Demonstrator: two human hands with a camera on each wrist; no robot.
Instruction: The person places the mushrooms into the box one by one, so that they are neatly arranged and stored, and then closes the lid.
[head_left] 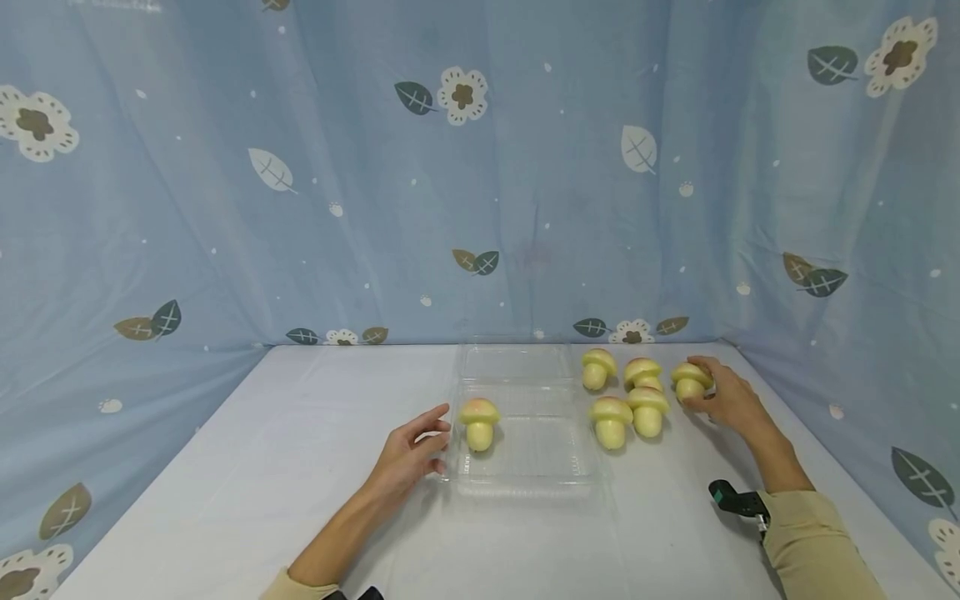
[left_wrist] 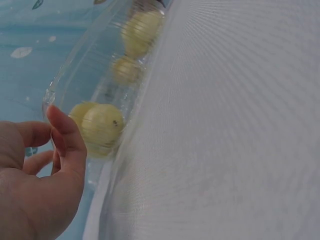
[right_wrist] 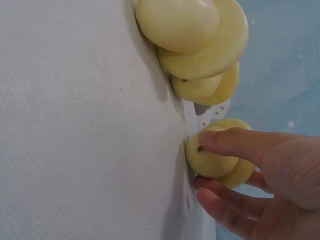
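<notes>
A yellow toy mushroom (head_left: pixel 689 382) with a reddish-tinged cap stands at the far right of the table. My right hand (head_left: pixel 731 404) grips it, thumb (right_wrist: pixel 227 142) on the stem and fingers round the other side. A clear plastic clamshell box (head_left: pixel 536 458) lies with its lid (head_left: pixel 517 363) folded back, and another toy mushroom (head_left: pixel 479 423) is inside at its left end. My left hand (head_left: pixel 408 458) rests at the box's left edge, fingers loosely bent, the fingertips right at the rim in the left wrist view.
Several more toy mushrooms (head_left: pixel 611 422) stand grouped between the box and my right hand. A white cloth covers the table (head_left: pixel 300 450). Blue patterned curtains (head_left: pixel 360 200) hang behind and along both sides.
</notes>
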